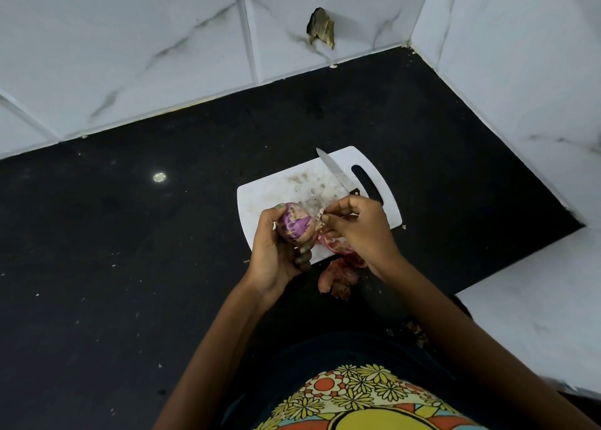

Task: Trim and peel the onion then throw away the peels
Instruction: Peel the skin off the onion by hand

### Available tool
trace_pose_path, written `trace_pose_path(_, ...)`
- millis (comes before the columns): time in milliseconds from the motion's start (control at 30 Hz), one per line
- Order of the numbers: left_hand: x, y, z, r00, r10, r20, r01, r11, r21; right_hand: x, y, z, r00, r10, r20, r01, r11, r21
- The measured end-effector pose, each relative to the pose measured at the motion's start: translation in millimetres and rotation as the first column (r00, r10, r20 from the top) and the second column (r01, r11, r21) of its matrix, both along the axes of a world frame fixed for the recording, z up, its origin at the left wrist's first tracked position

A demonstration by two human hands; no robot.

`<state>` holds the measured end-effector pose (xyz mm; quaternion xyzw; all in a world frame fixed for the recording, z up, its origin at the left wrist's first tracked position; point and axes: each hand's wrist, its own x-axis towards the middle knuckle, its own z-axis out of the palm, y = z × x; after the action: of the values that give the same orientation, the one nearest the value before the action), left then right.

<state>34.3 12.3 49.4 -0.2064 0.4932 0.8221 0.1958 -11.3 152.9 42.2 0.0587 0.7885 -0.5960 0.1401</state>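
Bare forearms; floral yellow-orange garment [357,397]; green nail polish.

purple half-peeled onion [295,226], reddish peels [338,275] heaped just beside

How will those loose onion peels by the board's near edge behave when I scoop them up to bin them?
The peels look thin, curled and papery, so probably very light and floppy, apt to crumble or scatter. They lie partly on the cutting board, partly on the black counter, so gathering them with both hands probably works better than pinching.
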Motion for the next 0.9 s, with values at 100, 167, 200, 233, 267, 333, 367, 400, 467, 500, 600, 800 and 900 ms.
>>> trace_pose_path(100,0,2,-1,1.000,0.002,-0.004,-0.002,0.998,-0.059,-3,-1,5,0.984,0.144,-0.103,-0.121,0.972,0.203)
trace_pose_path(167,0,4,-3,1.000,0.013,-0.007,-0.014,0.994,-0.105,-4,-1,15,0.972,0.189,-0.139,-0.154,0.961,0.228)
trace_pose_path(200,0,4,-4,1.000,0.020,-0.011,-0.022,0.992,-0.127,-4,-2,22,0.970,0.205,-0.127,-0.178,0.964,0.195)
trace_pose_path(233,0,3,-6,1.000,0.023,-0.020,-0.025,0.987,-0.157,-3,-3,28,0.967,0.231,-0.105,-0.216,0.966,0.143)
trace_pose_path(267,-1,3,-8,0.999,0.019,-0.029,-0.024,0.981,-0.195,-1,-5,32,0.961,0.262,-0.086,-0.253,0.962,0.104)
trace_pose_path(333,-1,1,-13,0.999,0.003,-0.043,-0.014,0.964,-0.266,2,-8,34,0.955,0.281,-0.094,-0.272,0.957,0.101)
trace_pose_path(367,-1,1,-14,0.999,0.000,-0.046,-0.013,0.957,-0.288,3,-9,34,0.959,0.264,-0.106,-0.254,0.962,0.098)
trace_pose_path(400,0,1,-15,0.999,0.002,-0.048,-0.016,0.955,-0.296,3,-11,34,0.963,0.244,-0.116,-0.235,0.968,0.084)
trace_pose_path(467,0,1,-13,0.999,0.005,-0.049,-0.020,0.954,-0.300,4,-12,34,0.966,0.220,-0.134,-0.213,0.975,0.065)
trace_pose_path(500,0,2,-13,0.999,0.005,-0.050,-0.020,0.952,-0.305,5,-12,35,0.966,0.217,-0.144,-0.208,0.975,0.074)
trace_pose_path(600,1,3,-12,0.999,0.019,-0.048,-0.033,0.956,-0.292,4,-12,36,0.965,0.192,-0.177,-0.178,0.980,0.091)
trace_pose_path(800,0,3,-9,0.999,-0.015,-0.051,-0.004,0.932,-0.362,9,-12,36,0.963,0.223,-0.149,-0.215,0.974,0.070)
trace_pose_path(900,1,2,-11,0.997,-0.035,-0.069,0.001,0.897,-0.441,11,-14,36,0.962,0.218,-0.165,-0.200,0.973,0.114)
